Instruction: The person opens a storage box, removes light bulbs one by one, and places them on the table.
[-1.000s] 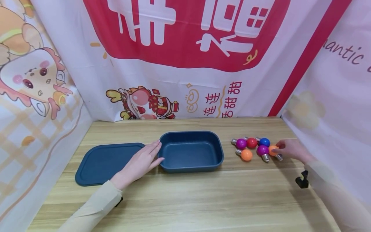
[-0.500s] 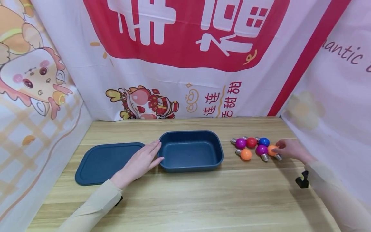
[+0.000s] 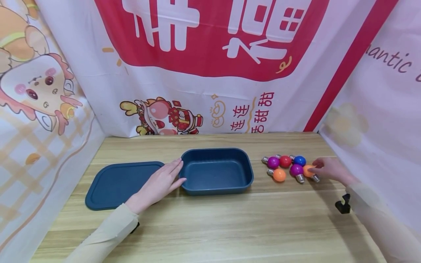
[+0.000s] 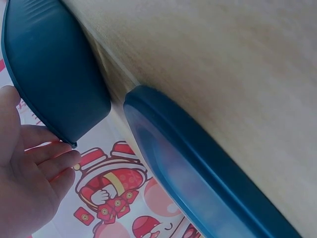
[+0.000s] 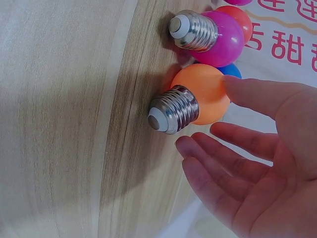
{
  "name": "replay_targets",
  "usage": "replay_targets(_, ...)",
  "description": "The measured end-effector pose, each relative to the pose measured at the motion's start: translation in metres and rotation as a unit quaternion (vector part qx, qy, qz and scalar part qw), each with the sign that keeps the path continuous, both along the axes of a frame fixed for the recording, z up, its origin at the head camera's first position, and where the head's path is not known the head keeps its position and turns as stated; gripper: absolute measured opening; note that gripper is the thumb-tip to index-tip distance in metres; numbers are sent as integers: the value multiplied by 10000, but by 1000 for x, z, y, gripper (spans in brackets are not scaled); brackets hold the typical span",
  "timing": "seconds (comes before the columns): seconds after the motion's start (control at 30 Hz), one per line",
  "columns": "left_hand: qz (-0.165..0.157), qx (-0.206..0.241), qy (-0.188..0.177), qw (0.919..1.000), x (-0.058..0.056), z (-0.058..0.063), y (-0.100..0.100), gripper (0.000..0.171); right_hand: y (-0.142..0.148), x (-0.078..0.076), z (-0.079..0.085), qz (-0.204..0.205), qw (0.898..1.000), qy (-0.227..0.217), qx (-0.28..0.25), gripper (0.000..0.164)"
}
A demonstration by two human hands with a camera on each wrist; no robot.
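My left hand (image 3: 161, 181) rests with extended fingers at the left rim of a dark blue rectangular box (image 3: 210, 190); in the left wrist view, the fingertips lie along the rim of the box (image 4: 54, 64). At the right, my right hand (image 3: 330, 169) is beside an orange light bulb (image 3: 308, 170). The thumb (image 5: 242, 89) touches the globe of that bulb (image 5: 203, 89), while the other fingers stay loosely bent and apart from it. A purple bulb (image 3: 296, 170) lies against the orange one, its metal screw base pointing toward the front.
Beyond them lie a blue bulb (image 3: 299, 160), a red bulb (image 3: 285, 161) and another purple bulb (image 3: 273, 162). A second orange bulb (image 3: 279, 175) lies in front of these. A dark blue lid (image 3: 121, 186) is flat on the wooden table (image 3: 230, 226), left of the box.
The orange bulb at my right hand and the purple one beside it have slid slightly left, my right hand moving with them. My left hand and the box look unchanged.
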State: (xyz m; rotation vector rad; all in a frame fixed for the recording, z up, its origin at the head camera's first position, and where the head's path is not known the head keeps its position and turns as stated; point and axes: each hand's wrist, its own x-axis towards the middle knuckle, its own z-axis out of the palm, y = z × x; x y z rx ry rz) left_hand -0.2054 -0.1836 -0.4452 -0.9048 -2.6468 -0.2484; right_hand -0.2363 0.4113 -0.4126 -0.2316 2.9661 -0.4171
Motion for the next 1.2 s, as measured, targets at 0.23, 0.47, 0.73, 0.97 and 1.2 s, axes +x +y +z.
replay_targets(0.23, -21, 11, 71, 10000, 0, -2, 0, 64, -1, 0, -1, -2, 10000, -37, 20, 50)
replay_targets(0.47, -11, 14, -30, 10000, 0, -1, 0, 63, 1, 1, -3, 13, 10000, 48, -14, 47)
replay_targets(0.73, -18, -5, 3, 10000, -1, -2, 0, 62, -3, 1, 1, -198, 9996, -181, -18, 56)
replay_targets(0.97, -49, 32, -40, 10000, -1, -1, 0, 62, -6, -4, 6, -218, 9996, 28, -147, 52)
replay_targets(1.2, 124, 173, -605, 9979, 0, 9, -1, 69, -21, -6, 16, -89, 9993, 287, -237, 46)
